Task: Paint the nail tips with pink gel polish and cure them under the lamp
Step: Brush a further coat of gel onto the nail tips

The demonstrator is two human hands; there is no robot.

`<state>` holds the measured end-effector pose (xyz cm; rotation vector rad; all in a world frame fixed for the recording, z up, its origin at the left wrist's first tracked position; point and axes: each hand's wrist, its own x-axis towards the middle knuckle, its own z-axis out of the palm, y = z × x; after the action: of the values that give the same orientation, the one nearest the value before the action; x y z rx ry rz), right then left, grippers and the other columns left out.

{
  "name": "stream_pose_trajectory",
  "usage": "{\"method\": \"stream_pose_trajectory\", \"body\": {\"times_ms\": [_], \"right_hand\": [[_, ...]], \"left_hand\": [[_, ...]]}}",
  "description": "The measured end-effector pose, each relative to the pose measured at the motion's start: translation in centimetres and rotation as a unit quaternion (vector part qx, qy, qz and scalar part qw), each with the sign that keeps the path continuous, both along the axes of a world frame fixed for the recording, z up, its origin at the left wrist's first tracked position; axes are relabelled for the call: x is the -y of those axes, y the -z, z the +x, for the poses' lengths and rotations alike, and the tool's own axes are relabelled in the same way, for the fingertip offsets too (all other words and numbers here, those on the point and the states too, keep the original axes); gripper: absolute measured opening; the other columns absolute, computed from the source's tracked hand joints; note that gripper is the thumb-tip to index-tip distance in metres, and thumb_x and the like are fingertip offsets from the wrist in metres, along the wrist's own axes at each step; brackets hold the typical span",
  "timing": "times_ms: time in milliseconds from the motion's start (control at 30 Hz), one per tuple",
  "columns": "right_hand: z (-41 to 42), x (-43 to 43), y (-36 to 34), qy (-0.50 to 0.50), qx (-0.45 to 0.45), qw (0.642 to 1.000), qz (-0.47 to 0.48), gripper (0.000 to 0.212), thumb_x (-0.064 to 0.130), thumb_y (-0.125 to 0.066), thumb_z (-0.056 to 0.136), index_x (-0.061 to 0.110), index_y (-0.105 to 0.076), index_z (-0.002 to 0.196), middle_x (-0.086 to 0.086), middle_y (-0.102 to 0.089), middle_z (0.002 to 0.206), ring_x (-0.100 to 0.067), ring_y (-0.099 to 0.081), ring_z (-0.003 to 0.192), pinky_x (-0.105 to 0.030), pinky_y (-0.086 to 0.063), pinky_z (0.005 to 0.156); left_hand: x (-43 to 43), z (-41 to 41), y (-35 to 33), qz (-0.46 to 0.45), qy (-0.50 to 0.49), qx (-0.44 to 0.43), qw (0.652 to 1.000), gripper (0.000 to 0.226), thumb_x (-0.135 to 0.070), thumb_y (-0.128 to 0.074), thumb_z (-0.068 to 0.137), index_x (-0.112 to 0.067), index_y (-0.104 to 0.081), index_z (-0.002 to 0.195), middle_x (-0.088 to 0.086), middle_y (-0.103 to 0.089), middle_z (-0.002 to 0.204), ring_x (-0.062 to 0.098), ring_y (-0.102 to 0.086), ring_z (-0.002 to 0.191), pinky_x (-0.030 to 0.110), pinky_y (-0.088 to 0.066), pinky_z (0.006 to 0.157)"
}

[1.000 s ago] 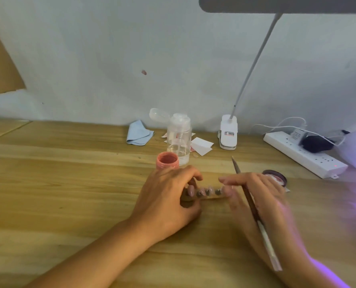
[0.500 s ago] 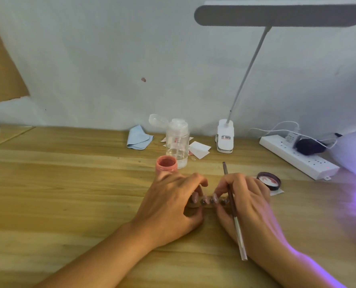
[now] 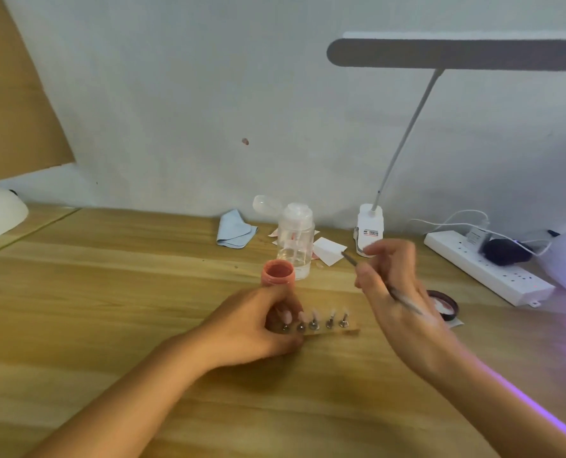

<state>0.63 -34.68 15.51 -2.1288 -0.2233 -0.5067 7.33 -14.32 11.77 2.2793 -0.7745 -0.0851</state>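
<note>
The 5 nail tips (image 3: pixel 321 317), likely light and easily smudged, stand on a strip (image 3: pixel 341 332) on the worktop (image 3: pixel 109 292), best steadied where the left hand (image 3: pixel 251 325) curls its fingers round the left end, while the right hand (image 3: pixel 403 302) pinches the brush (image 3: pixel 352 261).

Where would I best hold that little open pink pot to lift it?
Probably grip the pink pot around its round side wall, coming from the left: it stands upright and lidless, the left hand sits just in front, and the clear bottle crowds its back right.
</note>
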Motion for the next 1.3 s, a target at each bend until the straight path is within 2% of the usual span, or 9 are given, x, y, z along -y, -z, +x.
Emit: {"method": "stream_pose_trajectory", "body": {"times_ms": [167,400,500,600,800,900,1000,1100,1300], "right_hand": [[3.2,-2.0,-2.1,-0.002,-0.044,0.997,0.064,0.007,0.018,-0.067,0.089,0.018,-0.071,0.084,0.004,-0.074,0.071,-0.005,-0.064,0.066,-0.034,-0.053,0.069],[7.1,-4.2,-1.8,0.048,-0.085,0.992,-0.082,0.022,0.030,-0.066,0.088,0.019,-0.059,0.070,0.004,-0.073,0.067,-0.004,-0.065,0.074,-0.031,-0.049,0.067],[8.1,-4.8,-1.7,0.046,-0.104,0.984,-0.135,0.028,0.030,-0.065,0.088,0.007,-0.065,0.072,-0.008,-0.073,0.070,-0.023,-0.067,0.080,-0.041,-0.053,0.077],[8.2,-5.0,-1.5,0.041,-0.115,0.982,-0.141,0.024,0.029,-0.066,0.088,0.009,-0.064,0.075,-0.004,-0.073,0.069,-0.017,-0.067,0.080,-0.038,-0.053,0.077],[2.3,-2.5,-0.5,0.030,0.002,0.995,0.099,0.004,0.021,-0.064,0.090,0.022,-0.060,0.091,0.008,-0.075,0.076,-0.004,-0.068,0.070,-0.027,-0.055,0.067],[-2.2,-1.0,1.8,0.033,0.034,0.998,0.050,0.020,0.011,-0.069,0.081,0.031,-0.063,0.084,0.006,-0.074,0.079,-0.007,-0.069,0.078,-0.016,-0.053,0.067],[-3.9,-0.4,3.3,0.056,0.073,0.995,-0.046,0.014,0.016,-0.068,0.078,0.028,-0.061,0.079,0.003,-0.067,0.073,-0.013,-0.065,0.078,-0.028,-0.051,0.071],[-3.8,-0.7,3.7,0.054,0.114,0.986,-0.112,0.007,0.024,-0.064,0.072,0.026,-0.060,0.078,0.011,-0.059,0.070,-0.009,-0.060,0.081,-0.023,-0.045,0.073],[-3.1,-1.0,3.9,0.057,0.133,0.982,-0.119,0.006,0.025,-0.065,0.075,0.025,-0.061,0.079,0.013,-0.060,0.070,-0.006,-0.059,0.081,-0.031,-0.048,0.078]], "left_hand": [[-1.4,0.6,-0.6,0.037,0.012,-0.017,0.999,0.029,-0.035,-0.084,0.069,-0.035,-0.064,0.091,-0.023,-0.063,0.090,-0.005,-0.057,0.079,0.008,-0.042,0.067],[-0.9,0.3,1.4,-0.013,-0.038,0.064,0.997,0.032,-0.063,-0.069,0.058,-0.041,-0.056,0.077,-0.017,-0.061,0.085,-0.001,-0.054,0.073,0.020,-0.044,0.063],[-0.5,0.4,1.9,-0.028,-0.035,0.085,0.995,0.021,-0.062,-0.064,0.062,-0.050,-0.050,0.072,-0.018,-0.065,0.089,-0.002,-0.052,0.072,0.020,-0.038,0.063],[-0.4,0.6,2.1,-0.040,-0.028,0.091,0.995,0.019,-0.056,-0.065,0.065,-0.049,-0.049,0.074,-0.018,-0.067,0.091,0.001,-0.052,0.070,0.022,-0.040,0.062],[-0.5,0.6,2.6,-0.070,-0.048,0.128,0.988,0.021,-0.043,-0.070,0.069,-0.038,-0.057,0.085,-0.023,-0.060,0.086,0.000,-0.056,0.075,0.022,-0.045,0.061],[-0.4,0.7,2.5,-0.057,-0.033,0.137,0.988,0.019,-0.042,-0.071,0.072,-0.038,-0.061,0.088,-0.027,-0.057,0.090,-0.005,-0.054,0.082,0.015,-0.037,0.063],[-0.4,0.6,2.3,-0.049,-0.023,0.136,0.989,0.015,-0.038,-0.074,0.075,-0.036,-0.066,0.088,-0.026,-0.057,0.090,-0.003,-0.054,0.083,0.016,-0.036,0.064],[-0.4,0.4,2.2,-0.047,-0.022,0.137,0.989,0.017,-0.037,-0.075,0.075,-0.037,-0.068,0.090,-0.021,-0.057,0.089,0.000,-0.054,0.082,0.018,-0.039,0.065],[-0.4,0.4,2.0,-0.044,-0.020,0.138,0.989,0.018,-0.039,-0.076,0.075,-0.041,-0.068,0.092,-0.020,-0.058,0.089,0.001,-0.055,0.082,0.015,-0.036,0.063]]}}
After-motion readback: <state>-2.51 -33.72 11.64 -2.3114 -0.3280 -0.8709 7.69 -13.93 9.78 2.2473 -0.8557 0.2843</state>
